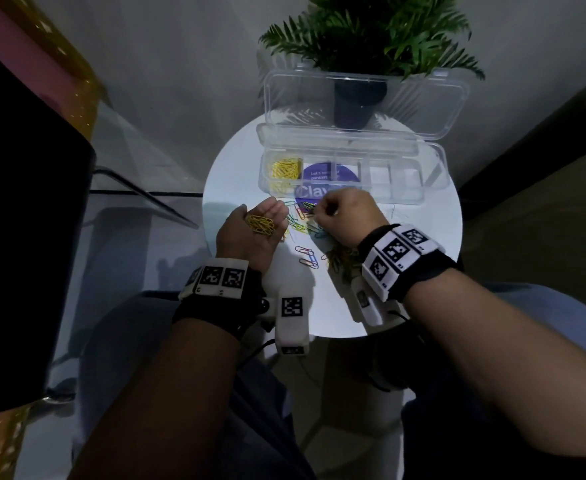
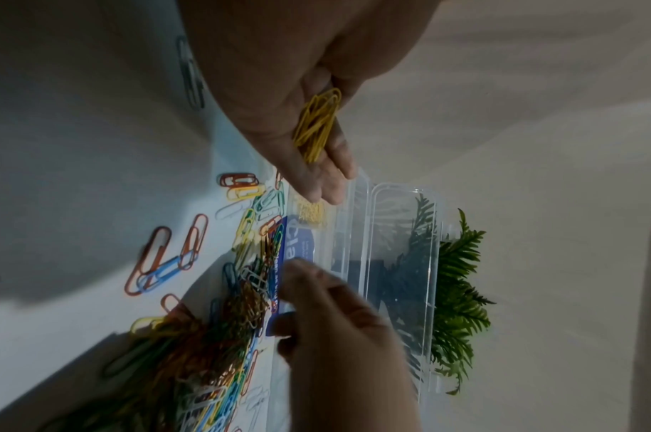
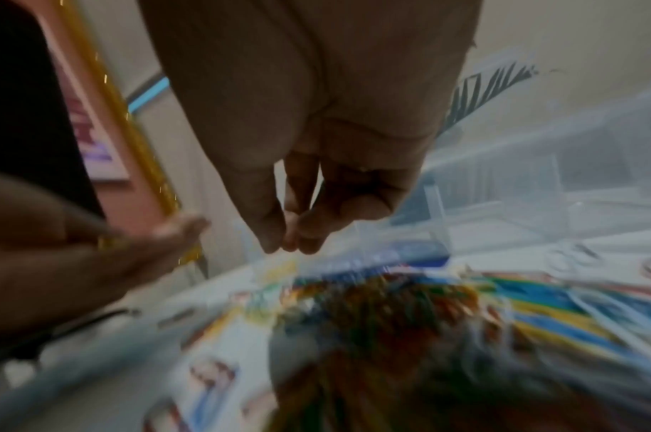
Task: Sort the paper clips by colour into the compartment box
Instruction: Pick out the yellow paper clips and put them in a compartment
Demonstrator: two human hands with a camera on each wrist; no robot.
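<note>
Paper clips (image 1: 314, 223) of mixed colours lie scattered on my white counter (image 1: 423, 237), just before the clear compartment box (image 1: 405, 181) — its leftmost compartment has yellow ones. My left hand (image 1: 250, 233) lies palm up, relaxed, cradling yellow clips (image 1: 260, 224). My right hand (image 1: 347, 216) hangs over the pile, fingertips pinched together — on what, I cannot tell.
</note>
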